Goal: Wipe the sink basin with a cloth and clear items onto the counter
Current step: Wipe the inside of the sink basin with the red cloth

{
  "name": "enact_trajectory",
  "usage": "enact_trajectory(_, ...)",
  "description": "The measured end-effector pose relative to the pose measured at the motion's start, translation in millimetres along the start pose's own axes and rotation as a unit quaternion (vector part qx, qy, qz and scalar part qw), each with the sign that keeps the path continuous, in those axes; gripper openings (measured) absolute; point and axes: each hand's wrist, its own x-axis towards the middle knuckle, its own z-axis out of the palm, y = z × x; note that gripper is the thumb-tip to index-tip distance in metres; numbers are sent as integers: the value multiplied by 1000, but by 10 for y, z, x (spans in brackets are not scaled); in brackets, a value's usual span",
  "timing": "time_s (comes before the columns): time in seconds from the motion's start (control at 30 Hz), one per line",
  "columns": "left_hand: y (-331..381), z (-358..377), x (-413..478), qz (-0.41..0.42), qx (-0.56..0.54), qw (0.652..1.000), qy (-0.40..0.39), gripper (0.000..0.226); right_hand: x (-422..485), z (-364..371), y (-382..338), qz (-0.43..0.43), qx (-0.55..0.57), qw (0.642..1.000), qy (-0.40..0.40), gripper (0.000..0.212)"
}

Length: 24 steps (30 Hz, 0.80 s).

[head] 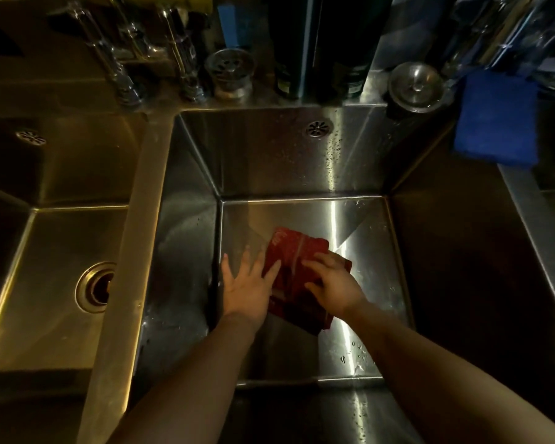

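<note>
basin (302, 161) holds a red cloth (293, 251), left hand (249, 285) spread flat, right hand (332, 282) pressing it.

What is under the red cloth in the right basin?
The red cloth lies on the steel basin floor with both hands on it. Whatever it covers, perhaps the drain, is hidden.

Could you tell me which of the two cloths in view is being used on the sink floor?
The red cloth, flat on the right basin's floor under both hands. The blue cloth hangs untouched over the basin's upper right edge.
</note>
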Motion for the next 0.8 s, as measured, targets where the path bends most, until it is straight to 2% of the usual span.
enact_trajectory(0.17,67,236,40,2,0,1000,-25,61,104,261,25,9,-92,992,-85,70)
enact_trajectory(0.33,21,553,78,-31,-16,998,-48,69,279,636,59,37,-147,976,-156,88)
enact_trajectory(0.43,-50,726,123,-46,-39,996,-64,76,318,872,137,38,-146,979,-137,94)
enact_trajectory(0.53,-106,855,210,-48,-57,995,-62,82,362,982,237,28,-145,984,-100,89)
enact_trajectory(0.67,-123,869,439,-63,-83,994,-40,89,510,938,290,28,-140,988,-66,80)
enact_trajectory(0.8,-111,743,697,-66,-114,990,-42,98,766,830,269,50,-144,986,-64,81)
